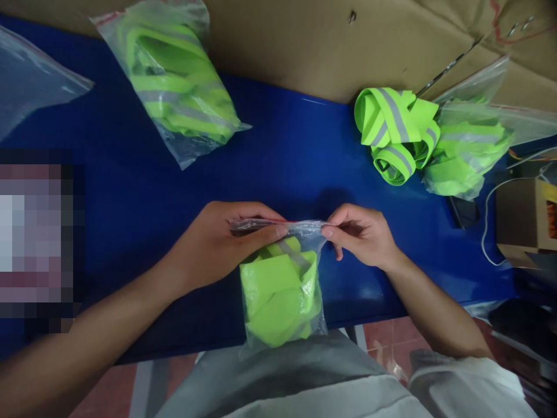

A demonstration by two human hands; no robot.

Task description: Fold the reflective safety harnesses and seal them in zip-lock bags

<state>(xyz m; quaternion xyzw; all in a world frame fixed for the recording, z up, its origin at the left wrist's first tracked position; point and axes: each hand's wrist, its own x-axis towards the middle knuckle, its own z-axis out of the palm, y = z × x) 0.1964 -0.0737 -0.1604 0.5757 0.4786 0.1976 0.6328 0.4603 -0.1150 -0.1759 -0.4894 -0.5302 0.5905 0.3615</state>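
You hold the clear bag in front of you at the near edge of the blue table, its lower part reaching over that edge toward your lap. Its mouth, with a red line along it, runs left to right at the far end; its long axis runs from there toward you, leaning only slightly. Your left hand pinches the left stretch of the mouth, thumb on the near side; your right hand nips the right corner between thumb and forefinger. Inside sits a folded yellow-green strap with a grey stripe (its upper left part is hidden by your left hand).

A larger filled bag lies tilted at the upper left, packed with similar striped material. At the right, a loose strap bundle lies against another filled bag, which partly covers a dark phone. The plastic bag at the left edge is cut off, and a pixelated patch masks what is below it.
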